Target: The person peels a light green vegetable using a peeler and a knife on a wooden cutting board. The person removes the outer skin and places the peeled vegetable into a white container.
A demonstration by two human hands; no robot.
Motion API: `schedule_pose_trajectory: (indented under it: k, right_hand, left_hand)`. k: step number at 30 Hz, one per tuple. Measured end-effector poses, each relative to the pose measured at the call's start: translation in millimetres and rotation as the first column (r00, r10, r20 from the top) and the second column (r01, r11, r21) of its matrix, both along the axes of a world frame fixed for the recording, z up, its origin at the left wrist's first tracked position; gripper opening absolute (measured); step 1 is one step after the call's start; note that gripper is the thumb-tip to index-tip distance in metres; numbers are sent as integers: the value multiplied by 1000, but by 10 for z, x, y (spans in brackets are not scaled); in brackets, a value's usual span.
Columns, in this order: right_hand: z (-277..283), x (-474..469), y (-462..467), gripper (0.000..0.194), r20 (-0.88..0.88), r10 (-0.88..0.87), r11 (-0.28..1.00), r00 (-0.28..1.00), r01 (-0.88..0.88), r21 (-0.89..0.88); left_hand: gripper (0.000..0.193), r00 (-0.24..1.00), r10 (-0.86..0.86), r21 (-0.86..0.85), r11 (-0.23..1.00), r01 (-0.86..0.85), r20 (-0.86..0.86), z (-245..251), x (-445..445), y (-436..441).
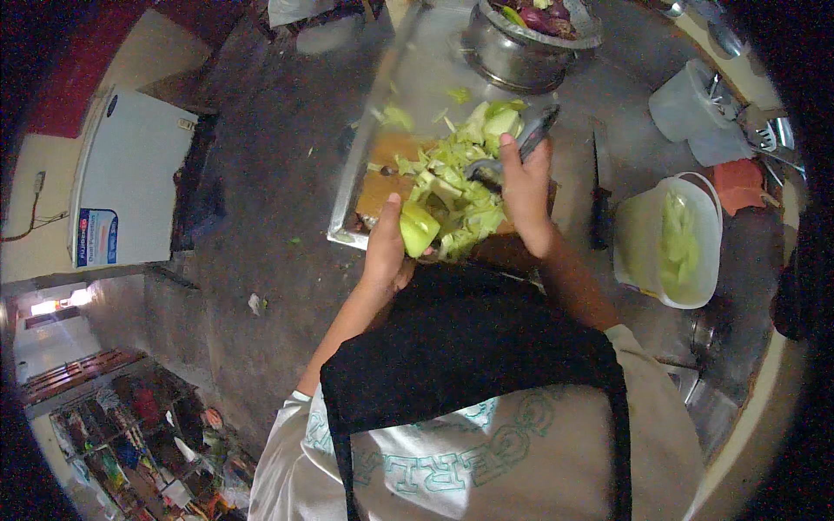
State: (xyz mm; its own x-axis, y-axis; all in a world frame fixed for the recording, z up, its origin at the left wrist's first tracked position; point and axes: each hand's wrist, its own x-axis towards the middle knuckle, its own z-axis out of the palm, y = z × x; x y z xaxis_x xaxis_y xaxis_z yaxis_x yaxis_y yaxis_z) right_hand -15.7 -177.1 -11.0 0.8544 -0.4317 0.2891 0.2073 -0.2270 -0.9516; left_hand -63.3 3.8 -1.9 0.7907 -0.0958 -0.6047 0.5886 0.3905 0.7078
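My left hand [384, 251] grips a pale green vegetable [420, 228], perhaps a chayote, low over the near left of a brown board [384, 189]. In my right hand [529, 195] is a dark-handled peeler [537, 130]; its head points left, apart from the vegetable. Between the hands a heap of green peelings [456, 195] covers much of the board. A paler, seemingly peeled piece [503, 125] lies at the heap's far end. To the right of my right hand lies a long dark knife [599, 189].
A metal pot [515, 62] with red onions stands at the far end of the metal table [423, 65]. On the right are a white bucket [632, 247] holding pale green pieces, plastic tubs [684, 104] with utensils, and an orange-red container [739, 185]. A white freezer [127, 182] stands left.
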Motion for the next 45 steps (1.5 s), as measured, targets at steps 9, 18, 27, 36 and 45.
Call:
schedule_pose_trajectory:
  k: [9,18,27,36,45]
  right_hand:
    - [72,-277,564,33,-168,252,966,953,-239,95]
    - [-328,124,-159,32,-205,-73,994,976,56,-91]
    - [-26,-12,-106,22,-350,295,870,889,-98,483]
    - [217,-333,451,17,-223,432,815,874,-273,512]
    - [-160,274,117,31,-81,142,954,986,-115,278]
  left_hand:
    - [35,989,92,-11,996,-91,118,-258,1,-77]
    - [41,946,206,-39,978,-203,249,-10,-77,-101]
    - [39,997,-63,-166,985,55,-43,34,-50,-41]
    - [38,976,-207,52,978,204,59,52,-38,-125]
    - [39,928,-291,121,956,269,234,10,-173,-157]
